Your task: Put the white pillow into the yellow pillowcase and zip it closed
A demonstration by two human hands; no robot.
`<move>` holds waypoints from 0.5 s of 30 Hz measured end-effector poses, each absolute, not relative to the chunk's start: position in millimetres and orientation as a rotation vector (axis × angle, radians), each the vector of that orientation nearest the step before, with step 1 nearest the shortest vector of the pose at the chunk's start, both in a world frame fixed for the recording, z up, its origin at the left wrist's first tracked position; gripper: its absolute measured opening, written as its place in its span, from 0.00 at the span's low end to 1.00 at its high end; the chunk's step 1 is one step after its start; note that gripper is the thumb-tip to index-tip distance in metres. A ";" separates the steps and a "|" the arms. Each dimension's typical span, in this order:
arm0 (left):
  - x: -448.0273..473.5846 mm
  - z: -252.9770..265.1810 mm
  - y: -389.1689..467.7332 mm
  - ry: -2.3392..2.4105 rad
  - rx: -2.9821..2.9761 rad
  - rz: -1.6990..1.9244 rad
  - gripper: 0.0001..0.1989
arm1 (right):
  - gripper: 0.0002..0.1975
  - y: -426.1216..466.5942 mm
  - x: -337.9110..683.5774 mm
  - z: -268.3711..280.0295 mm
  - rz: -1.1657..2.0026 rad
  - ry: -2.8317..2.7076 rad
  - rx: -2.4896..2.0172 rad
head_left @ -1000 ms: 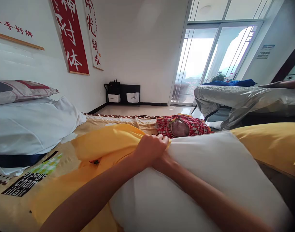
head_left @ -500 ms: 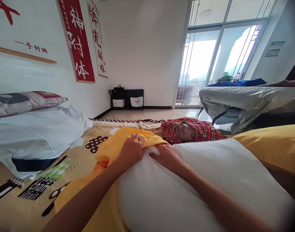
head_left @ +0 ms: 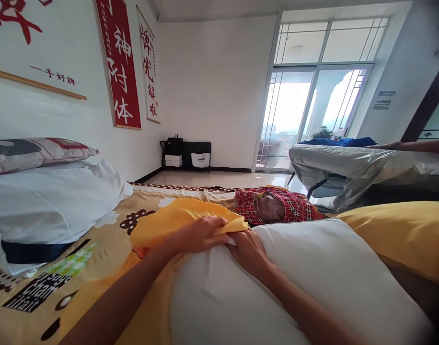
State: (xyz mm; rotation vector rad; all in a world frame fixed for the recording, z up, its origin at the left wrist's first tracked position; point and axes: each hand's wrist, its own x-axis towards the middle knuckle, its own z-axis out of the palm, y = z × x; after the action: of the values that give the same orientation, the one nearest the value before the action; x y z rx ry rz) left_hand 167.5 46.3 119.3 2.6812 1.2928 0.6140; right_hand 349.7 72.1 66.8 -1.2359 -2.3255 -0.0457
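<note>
A plump white pillow (head_left: pixel 313 268) lies before me, its left side partly inside a yellow pillowcase (head_left: pixel 179 211). My left hand (head_left: pixel 203 235) is closed on the pillowcase's open edge, fingers curled over the cloth. Right beside it, my right hand (head_left: pixel 248 247) is closed on the far edge of the pillow, thumb toward my left fingers. Its fingertips are partly hidden by the yellow edge. The two hands nearly touch.
A patterned bedsheet (head_left: pixel 119 239) spreads underneath. White bedding (head_left: pixel 50 196) with a printed pillow (head_left: pixel 43 153) on it stands at left. Beyond my hands lies a red plaid cloth bundle (head_left: pixel 302 208). A yellow pillow (head_left: pixel 413 235) is at right, a plastic-covered table (head_left: pixel 352 160) behind.
My left hand has turned and shifted toward my right hand, drawing the pillowcase edge rightward over the pillow. The right hand has curled in more. The head view has tilted up slightly.
</note>
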 end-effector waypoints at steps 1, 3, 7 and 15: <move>147.6 120.5 46.8 1.274 2.629 0.712 0.18 | 0.15 73.5 349.7 66.0 -0.026 -2.309 -1.202; 108.2 122.0 52.0 1.511 2.475 1.003 0.24 | 0.16 75.7 348.8 64.8 0.004 -2.284 -1.154; 56.0 117.9 65.7 1.843 2.042 1.066 0.33 | 0.14 75.0 348.1 65.6 0.010 -2.264 -1.108; 68.6 123.2 80.6 1.770 2.169 1.016 0.23 | 0.12 69.3 352.6 65.4 -0.038 -2.263 -0.967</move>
State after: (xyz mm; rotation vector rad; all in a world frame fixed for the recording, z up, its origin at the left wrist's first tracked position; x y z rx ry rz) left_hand 68.6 80.6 123.2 2.1691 1.7705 1.0156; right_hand 352.6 69.3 65.4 -0.9673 -2.2629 -0.0381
